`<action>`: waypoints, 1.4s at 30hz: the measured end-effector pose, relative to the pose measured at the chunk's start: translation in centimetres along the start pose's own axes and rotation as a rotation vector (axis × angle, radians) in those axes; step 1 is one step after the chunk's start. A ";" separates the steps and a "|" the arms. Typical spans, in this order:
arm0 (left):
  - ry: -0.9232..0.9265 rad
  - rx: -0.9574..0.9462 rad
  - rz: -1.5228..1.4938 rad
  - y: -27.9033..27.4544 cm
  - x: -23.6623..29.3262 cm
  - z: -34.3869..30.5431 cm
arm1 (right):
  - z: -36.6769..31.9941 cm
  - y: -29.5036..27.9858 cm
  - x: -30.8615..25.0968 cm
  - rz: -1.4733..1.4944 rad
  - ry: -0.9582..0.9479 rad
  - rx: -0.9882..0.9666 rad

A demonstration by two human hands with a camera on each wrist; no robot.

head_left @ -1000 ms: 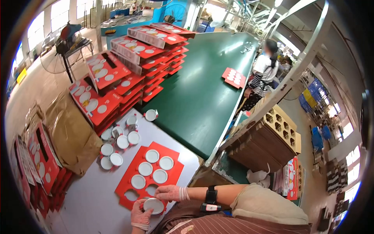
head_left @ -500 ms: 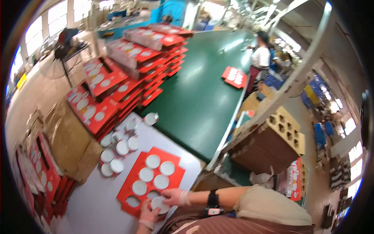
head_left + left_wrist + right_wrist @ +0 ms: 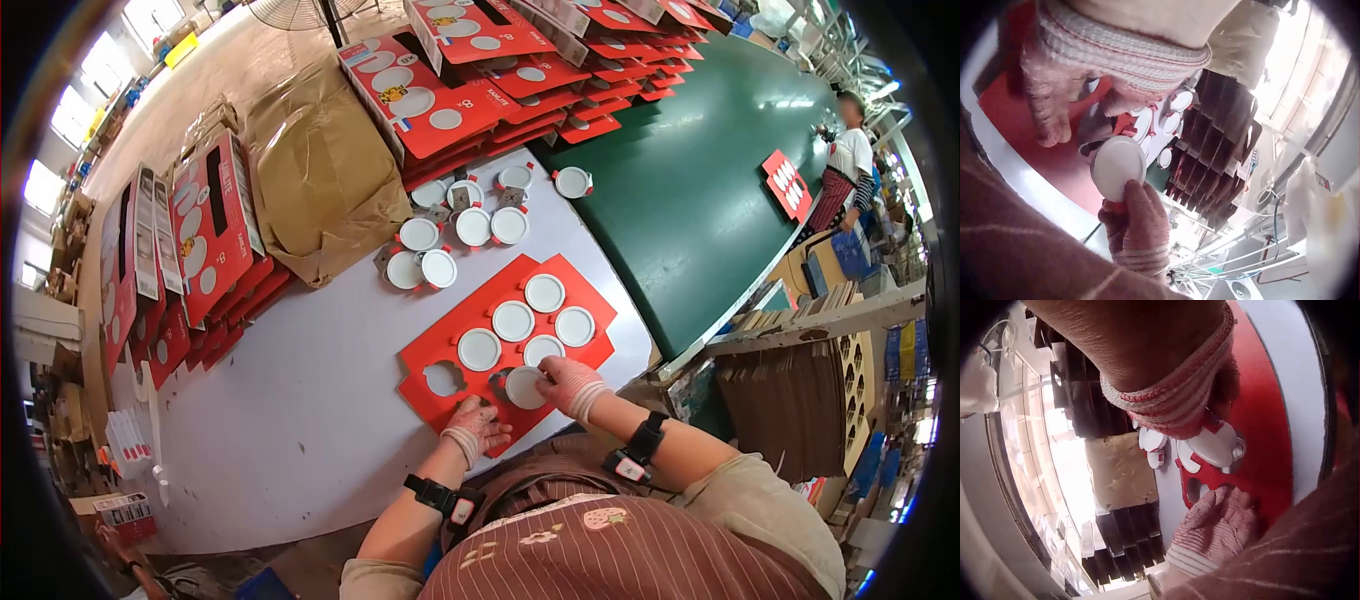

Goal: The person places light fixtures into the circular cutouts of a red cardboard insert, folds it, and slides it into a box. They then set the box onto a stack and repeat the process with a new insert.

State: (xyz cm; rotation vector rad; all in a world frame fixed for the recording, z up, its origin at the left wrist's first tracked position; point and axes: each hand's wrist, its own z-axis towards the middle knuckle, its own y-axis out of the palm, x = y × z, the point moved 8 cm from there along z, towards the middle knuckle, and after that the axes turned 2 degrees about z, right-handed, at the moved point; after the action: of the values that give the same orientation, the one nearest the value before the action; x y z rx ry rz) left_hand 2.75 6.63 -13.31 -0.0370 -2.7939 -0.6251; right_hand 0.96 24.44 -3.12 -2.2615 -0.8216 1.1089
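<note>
A red die-cut card (image 3: 583, 287) lies on the white table, with several round white downlights (image 3: 513, 321) seated in its holes. My right hand (image 3: 572, 388) pinches one downlight (image 3: 524, 388) by its edge. This downlight is tilted over a hole at the near side of the card, its white face turned up. My left hand (image 3: 478, 428) rests on the card's near edge with its fingers extended, beside a bare hole (image 3: 444, 378). In the right wrist view, the left hand (image 3: 1217, 526) lies near the holes and holds nothing.
Loose downlights (image 3: 472, 227) are grouped behind the card. Red printed boxes (image 3: 430, 95) are stacked at the back, others (image 3: 215, 225) at left beside a brown wrapped parcel (image 3: 318, 170). A green conveyor (image 3: 680, 210) runs off behind; a person (image 3: 848, 160) stands beside it.
Both hands held the downlight together; now the left has let go and lies on the card. The right has brought the downlight over a hole. The head view has swung left and down.
</note>
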 end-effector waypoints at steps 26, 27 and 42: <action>0.036 -0.231 0.011 0.2 -0.9 -0.3 | 3.9 5.5 1.1 0.073 -0.042 -0.229; 0.028 -0.244 0.044 1.0 -0.3 -1.4 | 4.6 5.5 1.8 0.104 -0.037 -0.151; -0.058 -0.277 -0.008 2.5 -0.1 -0.6 | 3.5 2.2 -0.5 -0.048 0.015 -0.149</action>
State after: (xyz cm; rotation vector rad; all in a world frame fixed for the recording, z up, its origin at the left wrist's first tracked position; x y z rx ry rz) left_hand 3.18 8.63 -11.79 -0.1010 -2.7410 -1.0234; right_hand -1.52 23.06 -6.25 -2.3546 -0.9775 1.0387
